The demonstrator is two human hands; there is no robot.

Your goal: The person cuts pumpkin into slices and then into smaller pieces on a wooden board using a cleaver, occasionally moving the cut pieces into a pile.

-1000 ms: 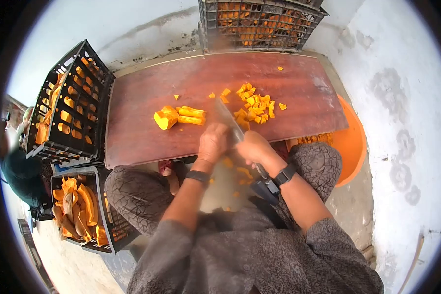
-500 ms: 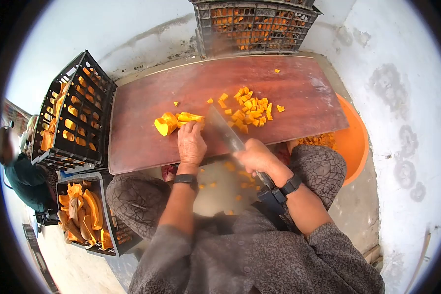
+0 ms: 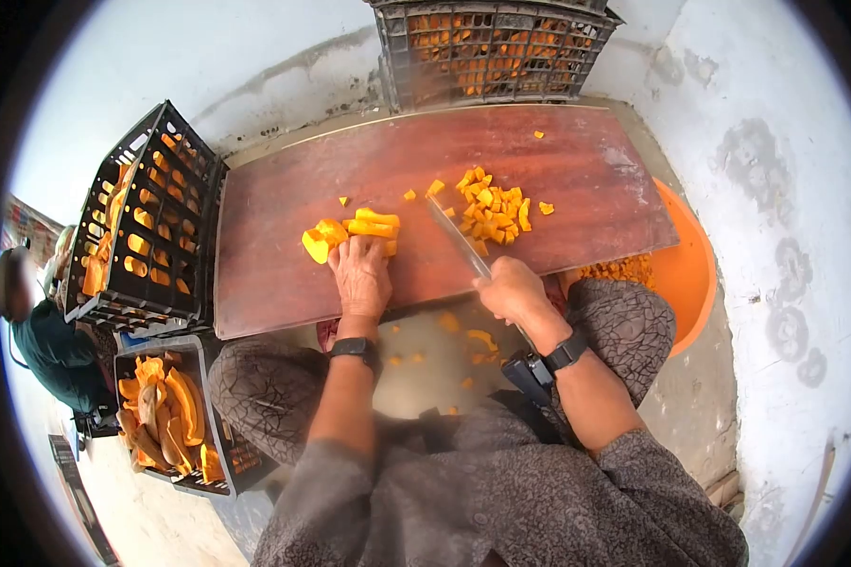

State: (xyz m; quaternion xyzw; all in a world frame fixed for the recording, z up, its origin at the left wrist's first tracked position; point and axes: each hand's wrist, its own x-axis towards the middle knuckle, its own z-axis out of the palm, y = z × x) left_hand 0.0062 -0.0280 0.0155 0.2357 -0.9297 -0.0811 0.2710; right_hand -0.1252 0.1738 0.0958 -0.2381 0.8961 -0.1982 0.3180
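My left hand [image 3: 362,278] rests on the red-brown board [image 3: 288,189], its fingers curled over thick orange pumpkin pieces [image 3: 373,223]. A bigger pumpkin chunk [image 3: 316,246] lies just left of those fingers. In my right hand [image 3: 512,289] is the handle of a knife [image 3: 457,234], whose broad blade slants up and left across the board. The blade's tip is close to a loose pumpkin cube. To the right of the blade spreads a pile of diced pumpkin [image 3: 494,210], with a few stray cubes around it.
An orange tub [image 3: 687,274] holding diced pumpkin stands under the board's right end. Black crates of pumpkin stand at the left [image 3: 151,213], lower left [image 3: 216,416] and back [image 3: 492,52]. Another person [image 3: 52,350] is at far left. Pumpkin scraps lie on the floor.
The knife has shifted right, toward the cube pile, and its blade now shows edge-on. My left hand has flattened a little over the pumpkin pieces, and the strips lie differently.
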